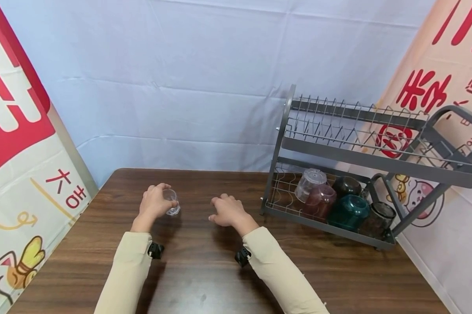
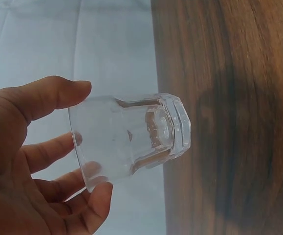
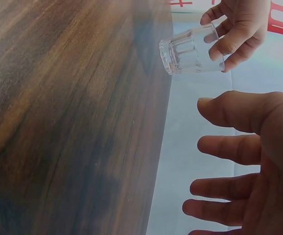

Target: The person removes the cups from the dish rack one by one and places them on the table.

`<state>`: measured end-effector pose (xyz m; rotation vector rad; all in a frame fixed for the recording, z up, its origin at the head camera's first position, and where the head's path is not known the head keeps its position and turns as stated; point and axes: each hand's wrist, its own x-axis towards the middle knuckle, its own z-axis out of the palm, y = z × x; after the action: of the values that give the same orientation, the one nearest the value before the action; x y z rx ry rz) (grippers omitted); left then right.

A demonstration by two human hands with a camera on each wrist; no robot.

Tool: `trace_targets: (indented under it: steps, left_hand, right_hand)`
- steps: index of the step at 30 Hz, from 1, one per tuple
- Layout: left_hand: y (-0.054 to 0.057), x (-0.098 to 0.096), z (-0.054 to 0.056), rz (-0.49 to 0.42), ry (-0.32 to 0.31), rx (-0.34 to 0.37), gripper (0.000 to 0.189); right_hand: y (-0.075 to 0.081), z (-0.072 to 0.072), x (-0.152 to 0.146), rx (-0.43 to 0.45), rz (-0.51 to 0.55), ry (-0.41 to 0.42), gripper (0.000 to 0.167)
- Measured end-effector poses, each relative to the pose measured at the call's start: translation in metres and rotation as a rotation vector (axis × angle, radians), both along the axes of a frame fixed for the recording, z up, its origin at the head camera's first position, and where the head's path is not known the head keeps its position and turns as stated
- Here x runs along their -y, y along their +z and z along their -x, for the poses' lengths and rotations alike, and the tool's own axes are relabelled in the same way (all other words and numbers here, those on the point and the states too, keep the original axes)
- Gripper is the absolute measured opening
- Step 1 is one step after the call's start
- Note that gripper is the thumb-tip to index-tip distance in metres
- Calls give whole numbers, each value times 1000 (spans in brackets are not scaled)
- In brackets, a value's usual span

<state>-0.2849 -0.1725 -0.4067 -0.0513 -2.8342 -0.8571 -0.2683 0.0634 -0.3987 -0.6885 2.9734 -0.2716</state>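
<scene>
My left hand [image 1: 155, 203] holds a clear drinking glass [image 1: 173, 207] by its rim, thumb on one side and fingers on the other. In the left wrist view the glass [image 2: 126, 137] has a thick faceted base that points down at the wooden table [image 2: 239, 122]. The same glass [image 3: 192, 50] shows upright in the right wrist view, its base close over the tabletop. To the right of it, my right hand [image 1: 230, 211] hovers above the table with fingers spread and loosely bent, holding nothing.
A grey two-tier dish rack [image 1: 338, 152] stands at the right of the table. On its lower tier sit a clear glass [image 1: 311, 183], a pink glass [image 1: 319, 201], a teal glass [image 1: 349, 212] and dark glasses [image 1: 378, 218]. A pale cloth [image 1: 181, 87] hangs behind the table.
</scene>
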Motion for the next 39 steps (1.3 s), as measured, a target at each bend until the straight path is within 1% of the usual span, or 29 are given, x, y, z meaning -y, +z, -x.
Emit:
trace_targets:
  steps: [8, 14, 18, 23, 27, 30, 36, 39]
  left_hand:
    - [3, 3, 5, -1, -5, -1, 57]
    - [6, 6, 9, 26, 12, -5, 57]
    - [6, 8, 10, 38, 24, 2, 58]
    - [2, 9, 13, 38, 23, 28, 59]
    - [-3, 9, 15, 55, 22, 56, 59]
    - [-6, 10, 15, 62, 24, 68, 59]
    - [-11, 8, 14, 64, 8, 94, 59]
    - [-12, 8, 12, 64, 11, 99, 60]
  right_hand:
    - [-1, 1, 6, 20, -9, -27, 46]
    - [-2, 3, 8, 7, -32, -31, 48]
    - [-2, 4, 7, 14, -35, -36, 49]
    - [-2, 4, 6, 31, -29, -36, 50]
    - [-2, 3, 4, 44, -23, -21, 49]
    - [-2, 2, 5, 47, -21, -12, 48]
    - [-6, 0, 6, 54, -25, -25, 50]
    - [-7, -1, 8, 57, -26, -29, 51]
